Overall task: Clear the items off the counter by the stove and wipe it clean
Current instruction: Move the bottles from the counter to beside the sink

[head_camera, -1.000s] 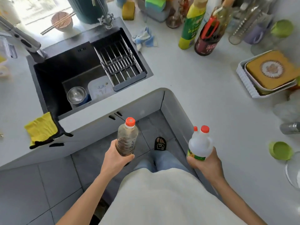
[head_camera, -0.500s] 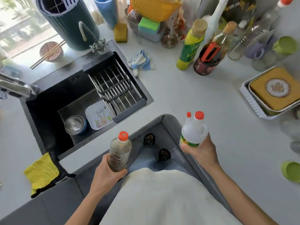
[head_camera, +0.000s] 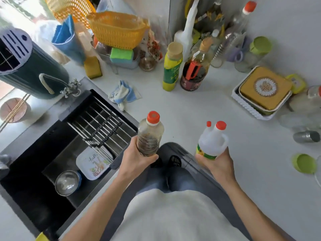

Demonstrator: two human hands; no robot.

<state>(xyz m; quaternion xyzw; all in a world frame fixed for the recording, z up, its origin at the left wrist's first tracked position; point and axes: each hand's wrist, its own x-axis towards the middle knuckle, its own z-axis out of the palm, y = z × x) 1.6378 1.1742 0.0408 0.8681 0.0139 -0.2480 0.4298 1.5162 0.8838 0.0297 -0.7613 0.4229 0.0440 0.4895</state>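
Fingers, left hand [head_camera: 137, 160]: wrapped round the lower half of a brown bottle [head_camera: 150, 136], upright, red cap up.
Fingers, right hand [head_camera: 216, 163]: cupped under and gripping a white jug [head_camera: 212, 142], twin red caps, tilted slightly.
Change: both bottles carried forward from above the floor, now over the inner corner of the counter [head_camera: 182, 108].
Bottle cluster: yellow-green bottle [head_camera: 172, 67] and dark sauce bottle [head_camera: 196, 70] standing near the back wall, well ahead of the hands.
Meaning: probably relocating cleared items; setting down beside that cluster looks next.
Wiping: not yet begun; striped cloth [head_camera: 124, 94] lying by the sink [head_camera: 52, 153].
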